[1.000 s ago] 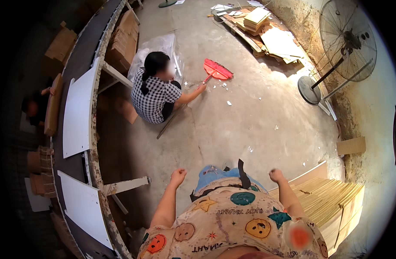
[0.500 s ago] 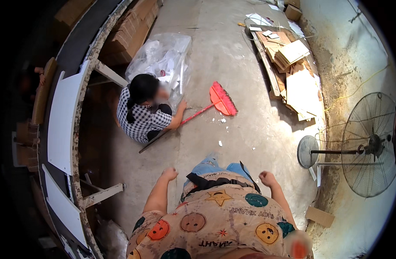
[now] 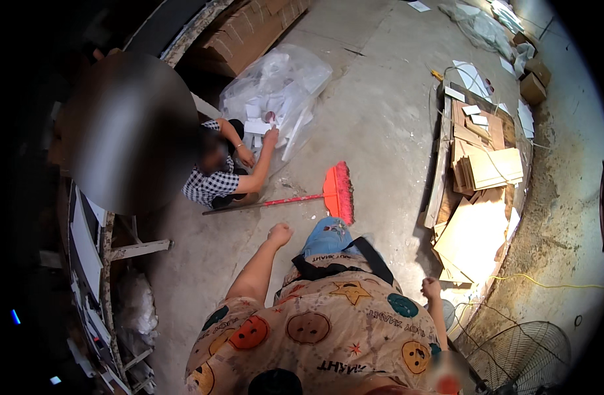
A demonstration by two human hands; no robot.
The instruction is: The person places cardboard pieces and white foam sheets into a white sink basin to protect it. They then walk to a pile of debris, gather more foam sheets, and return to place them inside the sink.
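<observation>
My left hand (image 3: 280,234) hangs beside my hip with its fingers curled in, and nothing shows in it. On my other side, my right hand (image 3: 431,288) is also curled, near the stack of boards, with nothing visible in it. A broom (image 3: 338,193) with a red head and pink-red bristles lies on the floor just ahead of my legs. Beyond its handle a person in a checked shirt (image 3: 211,187) crouches, one hand reaching to white pieces (image 3: 258,126) in a clear plastic bag (image 3: 302,69). A dark blurred round shape hides part of that person.
At right, a low pallet (image 3: 438,178) carries stacked wooden boards (image 3: 483,224). A large fan (image 3: 526,352) and a yellow cable (image 3: 546,284) are by the wall. Cardboard boxes (image 3: 249,36) sit beneath a long worktable (image 3: 104,263) at left, with metal legs (image 3: 140,249) jutting out.
I have moved forward, and the broom and crouching person are nearer. The person's hand has gone from near the broom handle to the white pieces in the bag.
</observation>
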